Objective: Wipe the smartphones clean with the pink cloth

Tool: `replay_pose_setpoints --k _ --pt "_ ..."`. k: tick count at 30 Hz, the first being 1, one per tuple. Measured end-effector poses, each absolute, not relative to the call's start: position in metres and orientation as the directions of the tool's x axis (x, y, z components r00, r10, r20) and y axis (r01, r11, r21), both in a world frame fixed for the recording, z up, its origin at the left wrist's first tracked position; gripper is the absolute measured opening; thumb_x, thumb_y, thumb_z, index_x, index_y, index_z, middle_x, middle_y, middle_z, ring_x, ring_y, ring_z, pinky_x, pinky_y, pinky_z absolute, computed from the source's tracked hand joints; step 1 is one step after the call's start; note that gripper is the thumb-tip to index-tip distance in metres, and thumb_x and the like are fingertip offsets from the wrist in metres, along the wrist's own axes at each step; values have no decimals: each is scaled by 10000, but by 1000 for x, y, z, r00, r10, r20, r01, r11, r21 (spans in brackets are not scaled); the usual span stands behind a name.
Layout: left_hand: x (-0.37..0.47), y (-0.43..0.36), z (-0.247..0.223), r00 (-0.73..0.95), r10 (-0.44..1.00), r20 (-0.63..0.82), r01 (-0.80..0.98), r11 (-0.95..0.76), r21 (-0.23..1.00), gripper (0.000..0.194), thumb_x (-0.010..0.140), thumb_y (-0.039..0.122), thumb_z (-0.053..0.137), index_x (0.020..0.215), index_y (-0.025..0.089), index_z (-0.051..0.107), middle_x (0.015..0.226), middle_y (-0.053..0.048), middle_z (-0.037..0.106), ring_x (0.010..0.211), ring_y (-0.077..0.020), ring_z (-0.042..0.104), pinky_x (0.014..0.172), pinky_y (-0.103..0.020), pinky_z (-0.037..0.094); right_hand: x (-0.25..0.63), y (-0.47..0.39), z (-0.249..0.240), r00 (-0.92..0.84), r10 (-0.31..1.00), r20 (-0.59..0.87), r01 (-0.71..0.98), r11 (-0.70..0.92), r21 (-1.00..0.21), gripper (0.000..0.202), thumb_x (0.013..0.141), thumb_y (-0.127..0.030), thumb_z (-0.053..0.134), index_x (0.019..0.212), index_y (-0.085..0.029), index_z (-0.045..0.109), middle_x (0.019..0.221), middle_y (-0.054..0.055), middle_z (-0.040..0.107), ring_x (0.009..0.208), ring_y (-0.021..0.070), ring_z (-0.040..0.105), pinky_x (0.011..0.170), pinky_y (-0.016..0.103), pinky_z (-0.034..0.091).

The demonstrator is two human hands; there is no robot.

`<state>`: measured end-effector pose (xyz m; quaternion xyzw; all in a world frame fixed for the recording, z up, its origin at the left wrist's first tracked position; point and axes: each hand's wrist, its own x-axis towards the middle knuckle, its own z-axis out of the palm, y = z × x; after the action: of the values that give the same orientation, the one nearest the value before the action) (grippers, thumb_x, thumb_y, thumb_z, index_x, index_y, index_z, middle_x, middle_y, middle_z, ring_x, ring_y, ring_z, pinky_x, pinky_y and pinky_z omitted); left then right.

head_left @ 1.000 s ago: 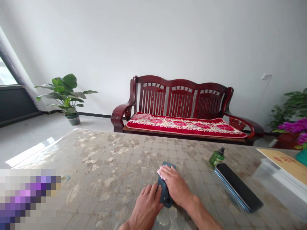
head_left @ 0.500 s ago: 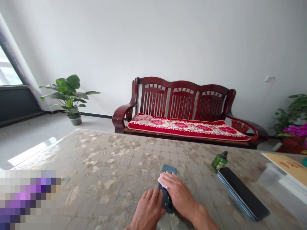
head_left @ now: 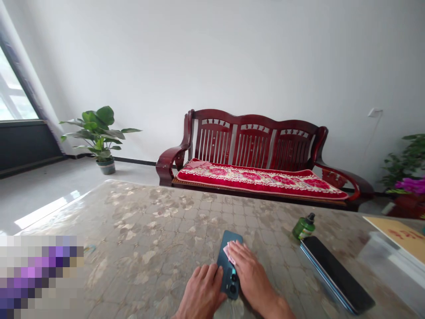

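Note:
A blue smartphone (head_left: 223,257) lies back side up on the table, its camera lenses at the end nearer me. My left hand (head_left: 205,290) holds the phone's lower left edge, with the thumb by the camera end and the fingertips on the side. A small pink cloth (head_left: 229,252) is pressed to the back of the phone under the fingers of my right hand (head_left: 249,270). Much of the cloth is hidden by those fingers. To the right stands a green bottle (head_left: 303,227) with a black top, next to a long, flat black object (head_left: 337,272) with a blue edge.
A patterned table cover (head_left: 149,239) spreads around the hands. At the right lie a clear plastic box (head_left: 381,248) and a tan sheet (head_left: 395,230) with red marks. Behind the table is a dark red wooden bench (head_left: 252,141); a potted plant (head_left: 102,137) stands at left.
My right hand and the cloth have shifted slightly right across the phone, so more of its back and its camera lenses show. My left hand stays at the left edge.

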<state>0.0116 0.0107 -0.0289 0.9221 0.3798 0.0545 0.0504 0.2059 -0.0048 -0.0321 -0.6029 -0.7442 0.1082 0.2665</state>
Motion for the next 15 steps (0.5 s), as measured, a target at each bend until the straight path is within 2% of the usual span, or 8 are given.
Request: replay_pose_setpoints --k 3,8,11,15 --pt "11 11 -23 701 712 31 696 -693 190 421 861 264 694 1262 229 570 1226 -73 617 1071 -273 580 954 -386 473 200 -21 -31 -159 961 226 823 256 -508 429 978 -199 400 1376 -308 520 1448 11 493 1371 221 403 1161 466 314" --pt "10 11 -2 634 768 -91 741 -571 353 574 819 190 694 1354 232 491 1232 -60 590 1120 -238 553 996 -315 427 200 -23 -31 -108 981 158 781 183 -598 501 927 -161 428 1414 -271 479 1502 11 421 1415 217 324 1181 442 274" --pt "6 14 5 618 775 -132 727 -499 472 627 788 149 654 1379 224 456 1221 -64 577 1126 -213 554 977 -259 412 203 -26 -30 -185 981 54 768 178 -616 716 828 -155 550 1499 -240 314 1578 20 256 1464 229 178 1200 449 201" --pt "5 27 -1 587 796 -148 682 -387 621 714 694 100 610 1380 204 442 1218 -78 557 1125 -230 543 974 -277 388 207 -31 -31 -300 951 -74 783 202 -588 1053 707 -264 737 1538 -194 94 1609 80 37 1477 285 12 1197 499 130"
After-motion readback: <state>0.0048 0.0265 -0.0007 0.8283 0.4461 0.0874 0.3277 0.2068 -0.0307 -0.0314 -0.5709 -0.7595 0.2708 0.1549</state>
